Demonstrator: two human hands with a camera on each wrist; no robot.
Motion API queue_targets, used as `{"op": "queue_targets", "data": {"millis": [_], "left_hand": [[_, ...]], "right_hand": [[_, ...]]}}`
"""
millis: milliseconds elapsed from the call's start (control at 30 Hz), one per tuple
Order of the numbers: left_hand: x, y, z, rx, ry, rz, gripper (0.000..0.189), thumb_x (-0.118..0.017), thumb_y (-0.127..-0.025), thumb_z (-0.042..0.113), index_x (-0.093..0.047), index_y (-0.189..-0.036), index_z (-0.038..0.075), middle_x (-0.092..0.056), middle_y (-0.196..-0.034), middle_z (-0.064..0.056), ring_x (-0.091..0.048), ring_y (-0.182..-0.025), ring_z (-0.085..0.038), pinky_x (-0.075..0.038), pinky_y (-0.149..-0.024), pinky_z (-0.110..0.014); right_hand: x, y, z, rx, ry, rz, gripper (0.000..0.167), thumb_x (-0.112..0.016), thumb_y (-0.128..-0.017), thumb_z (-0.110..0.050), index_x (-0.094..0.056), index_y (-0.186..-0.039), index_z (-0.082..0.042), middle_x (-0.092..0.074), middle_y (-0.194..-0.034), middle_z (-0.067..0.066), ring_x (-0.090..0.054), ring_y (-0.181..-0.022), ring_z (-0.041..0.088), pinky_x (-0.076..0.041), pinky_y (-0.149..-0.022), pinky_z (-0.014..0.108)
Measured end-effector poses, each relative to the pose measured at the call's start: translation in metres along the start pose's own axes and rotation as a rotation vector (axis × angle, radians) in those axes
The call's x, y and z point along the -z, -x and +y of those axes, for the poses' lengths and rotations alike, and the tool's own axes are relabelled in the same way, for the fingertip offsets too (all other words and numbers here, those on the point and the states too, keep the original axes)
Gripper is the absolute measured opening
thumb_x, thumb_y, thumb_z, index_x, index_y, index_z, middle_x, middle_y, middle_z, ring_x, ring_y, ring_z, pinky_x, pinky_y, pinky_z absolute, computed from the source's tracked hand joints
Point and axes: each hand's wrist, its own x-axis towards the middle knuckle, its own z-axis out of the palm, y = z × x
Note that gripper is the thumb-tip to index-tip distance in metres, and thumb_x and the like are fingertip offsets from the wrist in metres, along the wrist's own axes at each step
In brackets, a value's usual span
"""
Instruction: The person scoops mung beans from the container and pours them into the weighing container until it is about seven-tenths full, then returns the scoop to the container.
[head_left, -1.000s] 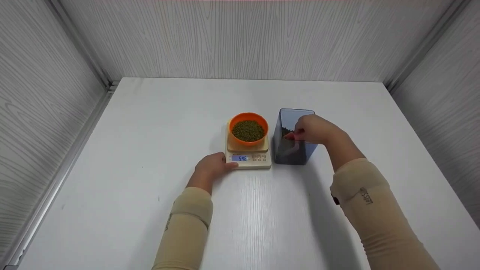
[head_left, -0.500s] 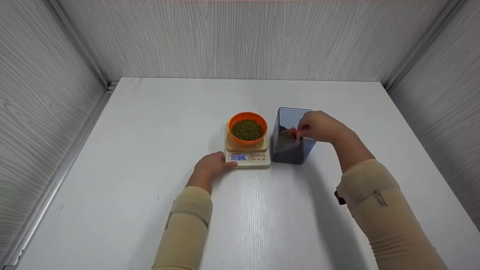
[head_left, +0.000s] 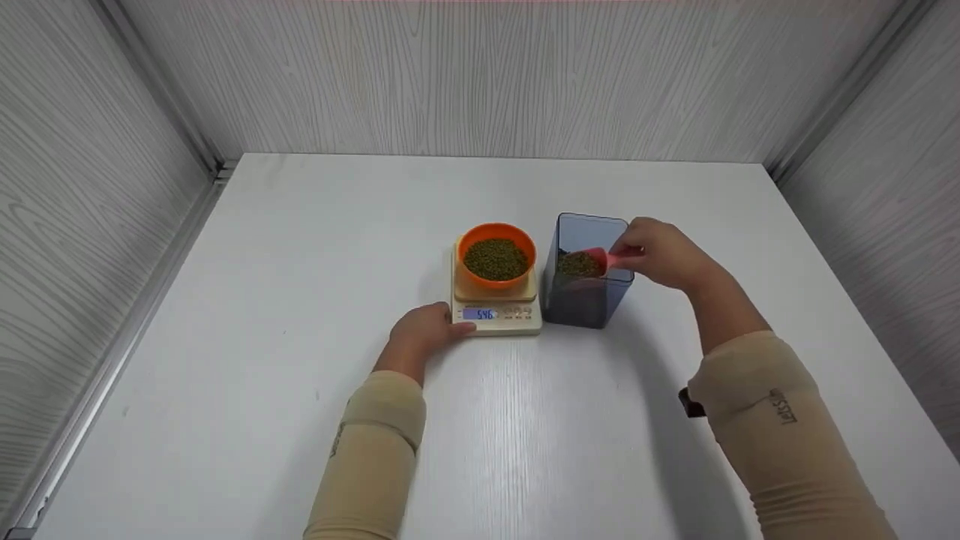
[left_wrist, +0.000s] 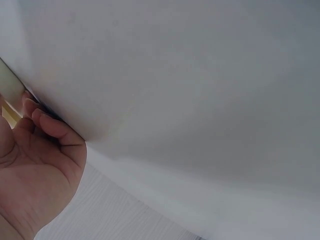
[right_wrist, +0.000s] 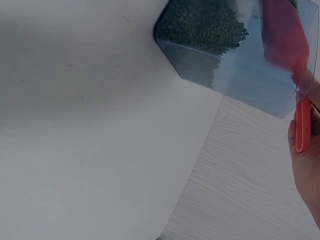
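Note:
In the head view, my right hand (head_left: 660, 253) pinches the handle of a red scoop (head_left: 601, 256) heaped with small green beans, probably mung beans. The scoop is at the mouth of a tall clear bluish container (head_left: 581, 300); the right wrist view shows more beans (right_wrist: 200, 25) at its bottom and the scoop handle (right_wrist: 303, 127) against the palm. My left hand (head_left: 421, 330) grips the front left corner of a kitchen scale (head_left: 517, 328), thumb on top. On the scale stands an orange bowl (head_left: 497, 284) holding beans (head_left: 495, 259); the display (head_left: 480, 313) appears to read 546.
Everything stands on a white table (head_left: 337, 240), with the container close to the right side of the scale. Pale wood-grain panels (head_left: 480, 82) enclose the table at the back and both sides.
My right hand has moved to the right and slightly up, bringing the bean-filled scoop from deep in the container to its mouth. The left hand, scale and bowl stay put.

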Motion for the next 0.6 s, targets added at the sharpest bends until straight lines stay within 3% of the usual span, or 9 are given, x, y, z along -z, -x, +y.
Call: {"op": "queue_targets", "data": {"millis": [333,600], "left_hand": [[0.0,0.0,0.001,0.015,0.021,-0.003,0.044,-0.06,-0.08,0.054,-0.056,-0.098,0.014,-0.058,-0.096,-0.006,-0.05,-0.089,-0.023,-0.039,-0.089,-0.039],[-0.001,0.0,0.0,0.01,0.03,0.005,0.046,-0.061,-0.08,0.053,-0.057,-0.104,0.014,-0.059,-0.099,-0.005,-0.05,-0.091,-0.022,-0.038,-0.092,-0.04]], "right_hand": [[0.004,0.009,0.009,-0.014,-0.089,0.038,0.012,-0.064,-0.085,-0.018,-0.07,-0.093,-0.01,-0.055,-0.091,0.004,-0.048,-0.085,0.018,-0.041,-0.072,0.035],[0.004,0.014,0.017,-0.041,-0.116,0.074,0.015,-0.066,-0.085,-0.019,-0.07,-0.096,-0.011,-0.056,-0.092,0.004,-0.047,-0.083,0.018,-0.042,-0.07,0.033]]}}
